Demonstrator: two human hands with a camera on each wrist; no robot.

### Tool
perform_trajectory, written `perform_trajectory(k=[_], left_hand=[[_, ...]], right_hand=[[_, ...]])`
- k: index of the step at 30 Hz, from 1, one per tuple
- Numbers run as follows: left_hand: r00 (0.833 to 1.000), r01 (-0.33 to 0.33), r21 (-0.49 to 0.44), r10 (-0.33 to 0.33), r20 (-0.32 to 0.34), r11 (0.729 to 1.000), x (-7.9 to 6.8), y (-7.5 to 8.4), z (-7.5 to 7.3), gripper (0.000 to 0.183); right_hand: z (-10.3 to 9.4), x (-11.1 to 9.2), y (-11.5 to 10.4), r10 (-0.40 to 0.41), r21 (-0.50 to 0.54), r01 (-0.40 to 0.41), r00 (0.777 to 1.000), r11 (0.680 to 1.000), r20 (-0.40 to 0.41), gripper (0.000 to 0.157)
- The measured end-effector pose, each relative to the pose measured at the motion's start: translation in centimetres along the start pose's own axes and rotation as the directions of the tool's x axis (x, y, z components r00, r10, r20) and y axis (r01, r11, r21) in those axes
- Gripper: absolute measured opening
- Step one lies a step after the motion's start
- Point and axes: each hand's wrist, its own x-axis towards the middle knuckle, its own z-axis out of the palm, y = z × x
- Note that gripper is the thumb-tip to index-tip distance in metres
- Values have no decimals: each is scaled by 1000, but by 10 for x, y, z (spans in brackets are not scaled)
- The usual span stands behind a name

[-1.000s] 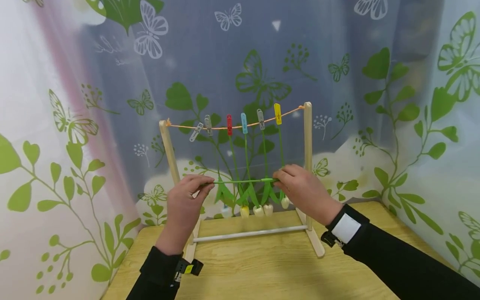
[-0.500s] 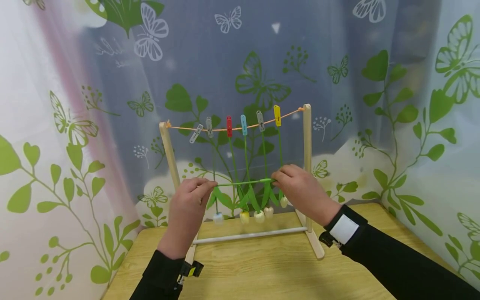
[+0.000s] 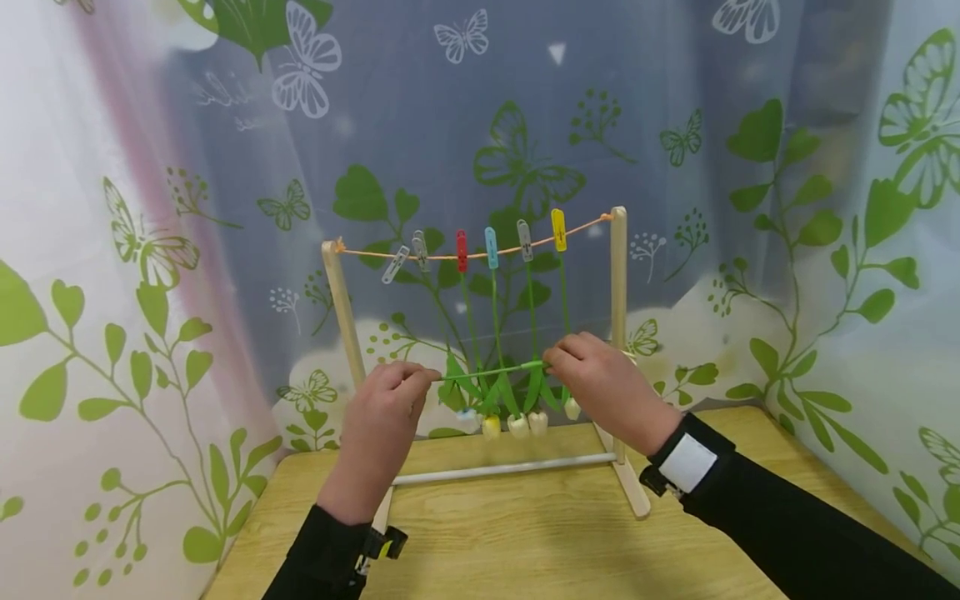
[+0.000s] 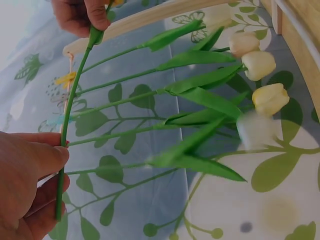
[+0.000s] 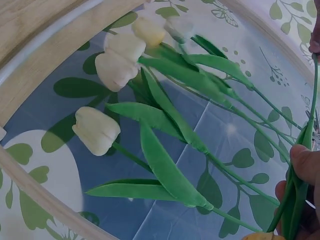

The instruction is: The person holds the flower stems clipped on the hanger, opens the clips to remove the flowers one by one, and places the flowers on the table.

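Left hand [image 3: 384,415] and right hand [image 3: 600,382] held up in a pinch

Both arms are extended forward, clothed in long black sleeves. The left arm [image 3: 318,550] is angled steeply upward from the lower edge of the head view, while the right arm [image 3: 810,517] is slanted in from the lower right corner, with more of its sleeve shown. The hands are held apart at nearly equal height, the right slightly higher, their fingertips pointed inward. The left fingers [image 4: 42,194] are bent and drawn together. In the right wrist view, the right thumb [image 5: 306,162] is pressed inward, the hand being partly cut off.
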Motion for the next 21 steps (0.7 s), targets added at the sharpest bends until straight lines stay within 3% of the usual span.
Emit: perform_trajectory(k=[11,21], left_hand=[[1000,9,23,-9,0,1000,-4,0,5,16],[999,40,13,-41,19,999,-7,0,8,14]], right_hand=[[12,-5,-3,26,5,-26,998,1000,-52,23],[18,-8,-5,46,16,-45,998,999,-51,22]])
